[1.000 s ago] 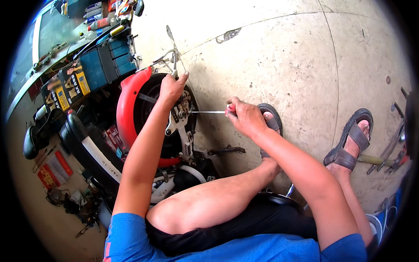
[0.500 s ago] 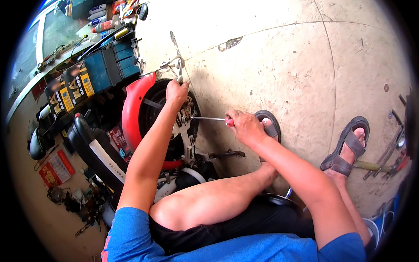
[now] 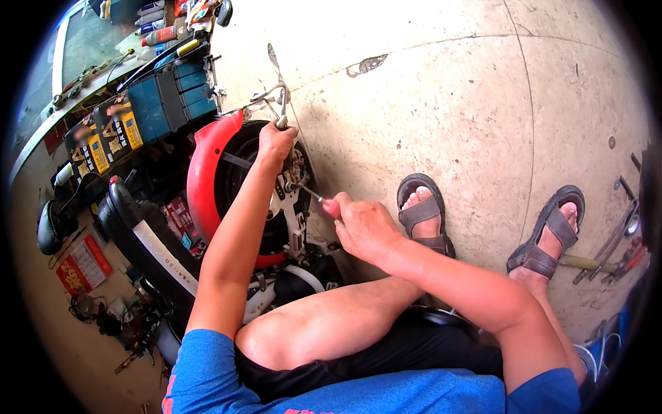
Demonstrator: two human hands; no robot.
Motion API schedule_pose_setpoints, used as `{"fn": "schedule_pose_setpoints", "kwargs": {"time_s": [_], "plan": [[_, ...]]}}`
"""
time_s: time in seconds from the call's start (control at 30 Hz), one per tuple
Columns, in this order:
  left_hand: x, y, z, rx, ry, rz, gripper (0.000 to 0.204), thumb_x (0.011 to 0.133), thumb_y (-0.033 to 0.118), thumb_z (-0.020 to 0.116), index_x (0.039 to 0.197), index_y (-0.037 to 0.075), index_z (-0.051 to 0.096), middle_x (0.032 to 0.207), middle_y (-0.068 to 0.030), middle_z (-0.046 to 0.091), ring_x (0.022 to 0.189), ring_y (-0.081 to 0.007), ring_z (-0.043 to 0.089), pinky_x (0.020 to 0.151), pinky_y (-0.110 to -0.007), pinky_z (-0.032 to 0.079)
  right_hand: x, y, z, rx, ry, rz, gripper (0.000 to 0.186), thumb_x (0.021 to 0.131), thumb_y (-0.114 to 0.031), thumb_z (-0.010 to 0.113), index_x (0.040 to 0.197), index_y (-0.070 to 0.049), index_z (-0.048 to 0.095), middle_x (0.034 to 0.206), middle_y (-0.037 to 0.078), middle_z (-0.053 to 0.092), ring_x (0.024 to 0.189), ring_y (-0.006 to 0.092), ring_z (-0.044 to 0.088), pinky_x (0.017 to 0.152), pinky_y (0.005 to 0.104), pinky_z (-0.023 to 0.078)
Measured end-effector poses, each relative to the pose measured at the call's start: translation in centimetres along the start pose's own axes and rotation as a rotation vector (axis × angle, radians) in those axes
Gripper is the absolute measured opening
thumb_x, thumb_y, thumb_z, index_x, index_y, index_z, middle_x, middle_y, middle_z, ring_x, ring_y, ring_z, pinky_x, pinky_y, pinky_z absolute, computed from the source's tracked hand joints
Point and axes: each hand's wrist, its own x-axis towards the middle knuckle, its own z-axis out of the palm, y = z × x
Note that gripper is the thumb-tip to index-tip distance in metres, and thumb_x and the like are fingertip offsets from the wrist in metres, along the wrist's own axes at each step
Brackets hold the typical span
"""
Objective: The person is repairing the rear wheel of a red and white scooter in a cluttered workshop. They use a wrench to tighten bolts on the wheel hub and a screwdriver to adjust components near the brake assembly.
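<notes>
A scooter wheel with a dark tyre [image 3: 236, 153] and a red fender [image 3: 204, 162] lies to the left of my feet. At its right side is a light metal bracket [image 3: 284, 201] with nuts and small parts at the hub. My right hand [image 3: 365, 224] is closed round a screwdriver [image 3: 332, 206] with a red handle, its shaft slanting up-left to the hub hardware. At the wheel's upper edge my left hand [image 3: 277, 145] is closed on a silver metal piece [image 3: 282, 123], mostly hidden by the fingers.
Teal drawers [image 3: 169, 96] and black-yellow boxes [image 3: 118, 131] stand at the left. A long black scooter part [image 3: 148, 238] lies beside the wheel. Sandalled feet [image 3: 422, 210] rest on the concrete floor. Hand tools [image 3: 614, 241] lie at far right.
My right hand has moved left, closer to the hub, and slightly down. The screwdriver now slants instead of lying nearly level, with less shaft showing. My left hand stays at the wheel.
</notes>
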Motion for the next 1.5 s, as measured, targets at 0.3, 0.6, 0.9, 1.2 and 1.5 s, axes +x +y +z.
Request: {"fn": "schedule_pose_setpoints", "kwargs": {"time_s": [0.3,0.6,0.9,1.2,1.5], "plan": [[-0.4,-0.2,-0.2,-0.065,0.057,-0.004,0.018,0.079,0.006,0.071,0.093,-0.001,0.064,0.079,-0.004,0.064,0.067,-0.0117,0.055,0.063,-0.028,0.044,1.2,6.0,0.0,0.252,0.094,0.131,0.03,0.085,-0.011,0.065,0.112,0.0,0.06,0.096,0.02,0.071,0.096,0.0386,0.068,0.086,0.0456,0.053],[1.5,-0.7,0.2,0.187,0.041,0.118,0.013,0.076,0.011,0.068,0.078,-0.002,0.067,0.064,-0.0033,0.059,0.055,-0.0127,0.052,0.053,-0.031,0.042,2.7,8.7,-1.3,0.205,0.019,0.042,0.016,0.086,-0.008,0.065,0.101,-0.006,0.061,0.092,0.015,0.069,0.091,0.035,0.067,0.08,0.0418,0.053],[1.3,-0.4,0.1,0.252,0.04,0.117,0.017,0.076,0.015,0.069,0.076,-0.002,0.067,0.063,-0.0042,0.059,0.054,-0.0143,0.053,0.052,-0.033,0.042,2.1,7.7,1.1,0.347,0.134,0.171,0.042,0.089,-0.009,0.066,0.125,0.002,0.048,0.105,0.018,0.067,0.089,0.0325,0.069,0.078,0.0396,0.054],[-0.4,1.2,-0.3,0.137,-0.036,0.027,0.026,0.077,0.015,0.066,0.093,-0.006,0.064,0.072,-0.0108,0.062,0.064,-0.0153,0.055,0.063,-0.033,0.047,2.3,8.5,0.9,0.25,0.102,0.123,0.059,0.089,-0.017,0.069,0.136,0.003,0.041,0.114,0.02,0.064,0.1,0.0362,0.066,0.091,0.041,0.051],[-17.1,8.4,-0.6,-0.163,0.097,0.324,0.028,0.096,0.021,0.063,0.099,-0.008,0.066,0.086,-0.0153,0.071,0.073,-0.02,0.069,0.065,-0.03,0.053,4.2,7.9,-1.6,0.442,-0.072,0.346,0.066,0.09,-0.019,0.071,0.141,0.0,0.034,0.086,0.01,0.066,0.074,0.0173,0.066,0.062,0.03,0.052]]}}
